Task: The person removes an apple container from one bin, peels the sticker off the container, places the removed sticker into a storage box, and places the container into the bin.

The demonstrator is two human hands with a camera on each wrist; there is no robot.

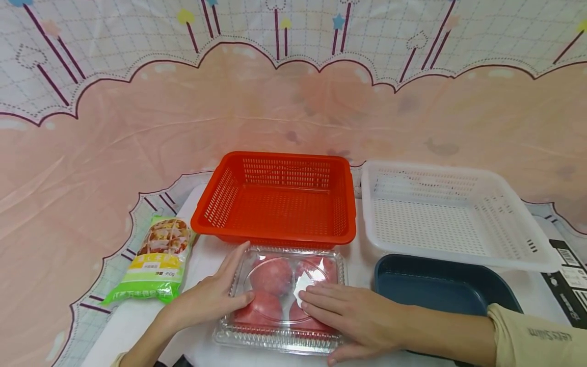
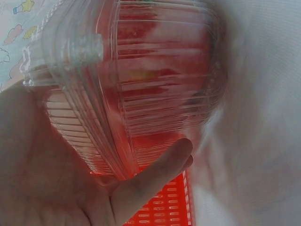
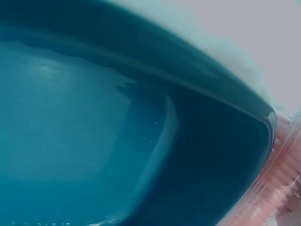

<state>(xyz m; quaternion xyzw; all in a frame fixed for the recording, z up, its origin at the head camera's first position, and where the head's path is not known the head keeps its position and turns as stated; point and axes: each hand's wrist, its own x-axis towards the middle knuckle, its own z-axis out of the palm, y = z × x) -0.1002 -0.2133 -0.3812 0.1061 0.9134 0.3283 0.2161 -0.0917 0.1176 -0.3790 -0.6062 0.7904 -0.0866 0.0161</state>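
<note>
In the head view, a clear plastic clamshell box [image 1: 279, 340] with several round red items [image 1: 270, 275], perhaps fruit or tomatoes, sits in front of the red basket. My left hand [image 1: 206, 293] rests at its left side, fingers extended along the edge, thumb on the lid. The left wrist view has the box's ribbed wall [image 2: 160, 70] beside a straight finger [image 2: 160, 169]. My right hand [image 1: 353, 316] lies flat on the lid, fingertips on a white paper piece or label [image 1: 301, 288]. The right wrist view shows mostly a dark blue tray [image 3: 70, 117]; the right hand is barely visible there.
A red perforated basket [image 1: 275, 238] stands behind the box. To its right is a white perforated basket [image 1: 380, 244], with the dark blue tray [image 1: 431, 285] before it, under my right forearm. A green-and-yellow food packet [image 1: 156, 265] lies at left. Patterned cloth [image 1: 293, 112] hangs behind.
</note>
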